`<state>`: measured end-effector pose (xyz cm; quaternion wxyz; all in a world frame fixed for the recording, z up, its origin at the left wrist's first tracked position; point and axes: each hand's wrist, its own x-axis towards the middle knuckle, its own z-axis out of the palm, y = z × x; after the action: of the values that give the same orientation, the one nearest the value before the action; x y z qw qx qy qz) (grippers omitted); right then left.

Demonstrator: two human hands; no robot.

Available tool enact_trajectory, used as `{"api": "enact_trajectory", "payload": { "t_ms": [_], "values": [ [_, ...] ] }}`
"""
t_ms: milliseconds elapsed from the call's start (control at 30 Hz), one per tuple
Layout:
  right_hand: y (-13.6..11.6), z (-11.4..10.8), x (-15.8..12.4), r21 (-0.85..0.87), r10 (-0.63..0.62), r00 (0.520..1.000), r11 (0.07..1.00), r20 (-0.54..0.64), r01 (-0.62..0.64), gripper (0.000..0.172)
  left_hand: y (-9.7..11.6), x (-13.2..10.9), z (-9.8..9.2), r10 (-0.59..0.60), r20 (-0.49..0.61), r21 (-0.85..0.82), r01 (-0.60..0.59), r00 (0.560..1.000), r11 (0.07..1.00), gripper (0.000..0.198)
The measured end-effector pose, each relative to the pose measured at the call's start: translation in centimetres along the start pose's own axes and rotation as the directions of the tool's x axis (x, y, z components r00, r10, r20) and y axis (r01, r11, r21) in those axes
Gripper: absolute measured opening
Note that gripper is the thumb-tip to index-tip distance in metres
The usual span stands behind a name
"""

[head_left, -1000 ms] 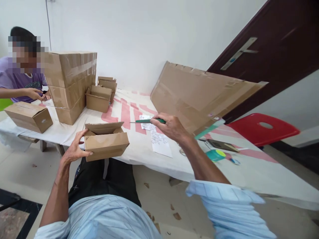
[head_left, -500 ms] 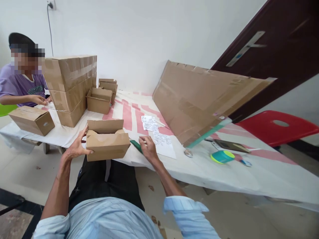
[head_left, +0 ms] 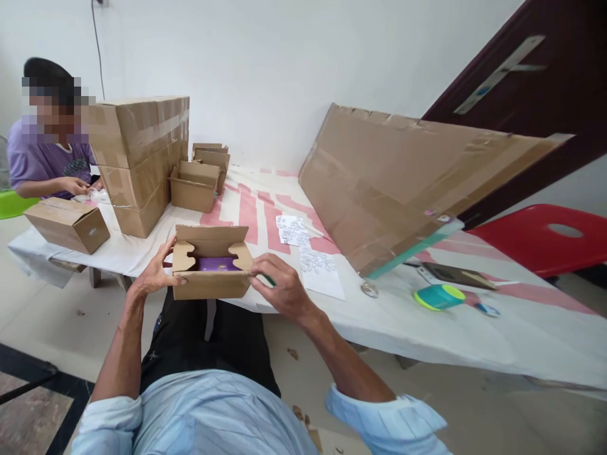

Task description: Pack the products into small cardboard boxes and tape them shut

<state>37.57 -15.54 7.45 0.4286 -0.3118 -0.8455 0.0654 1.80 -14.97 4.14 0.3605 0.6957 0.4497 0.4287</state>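
A small cardboard box (head_left: pixel 212 289) is at the table's front edge, above my lap, with its top flaps raised. Something purple (head_left: pixel 215 263) shows inside it; I cannot make out what. My left hand (head_left: pixel 154 270) grips the box's left end, thumb on the front and fingers behind. At the box's right front corner is my right hand (head_left: pixel 283 287), fingers bent and touching the edge. A slim green object (head_left: pixel 270 280) shows between its thumb and fingers; most of it is hidden.
Stacked taped boxes (head_left: pixel 137 164) and open cartons (head_left: pixel 194 193) stand left, near a co-worker (head_left: pixel 54 151) and a closed box (head_left: pixel 69 222). Printed papers (head_left: pixel 320 272), a tape roll (head_left: pixel 368 290), a teal-and-yellow object (head_left: pixel 439 297) and a large cardboard sheet (head_left: pixel 389 183) are to the right.
My right hand has moved left from over the table to the box's right corner. The box's top is more open, and the purple contents now show. My left hand keeps its hold.
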Motion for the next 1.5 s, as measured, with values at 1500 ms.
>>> {"api": "enact_trajectory", "payload": {
  "t_ms": [1500],
  "values": [
    [-0.7, 5.1, 12.8, -0.615, 0.478, 0.460, 0.760, 0.748, 0.210, 0.036, 0.4, -1.1, 1.1, 0.025, -0.073, -0.055, -0.029, 0.997, 0.998, 0.124]
  ]
}}
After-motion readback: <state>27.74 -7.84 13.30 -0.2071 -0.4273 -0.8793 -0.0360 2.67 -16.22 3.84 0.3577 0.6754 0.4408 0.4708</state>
